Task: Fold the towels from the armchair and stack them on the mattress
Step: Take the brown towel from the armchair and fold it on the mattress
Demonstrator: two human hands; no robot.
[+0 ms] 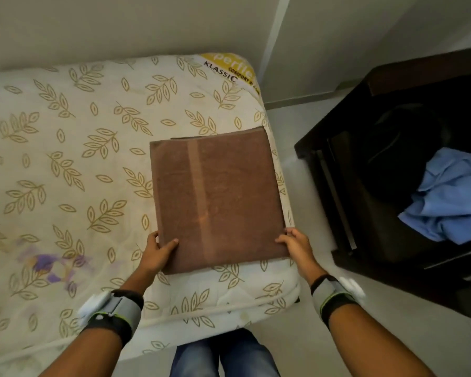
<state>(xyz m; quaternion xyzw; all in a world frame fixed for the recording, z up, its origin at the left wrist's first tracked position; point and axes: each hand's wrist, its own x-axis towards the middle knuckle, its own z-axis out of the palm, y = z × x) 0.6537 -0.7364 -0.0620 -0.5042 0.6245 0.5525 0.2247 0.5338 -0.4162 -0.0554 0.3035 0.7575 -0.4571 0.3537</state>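
A brown towel [218,197], folded into a flat square, lies on the leaf-patterned mattress [65,159] near its right edge. My left hand [158,251] grips the towel's near left corner, thumb on top. My right hand [297,242] holds the near right corner, fingers over the edge. A second brown layer peeks out under the far edge. To the right stands the dark armchair [392,186], and a crumpled blue towel [452,197] lies on its seat.
A pale floor strip [305,186] separates the mattress from the armchair. White walls stand behind. My legs in jeans [223,355] are at the mattress's near edge. A purple stain [49,265] marks the mattress at the left.
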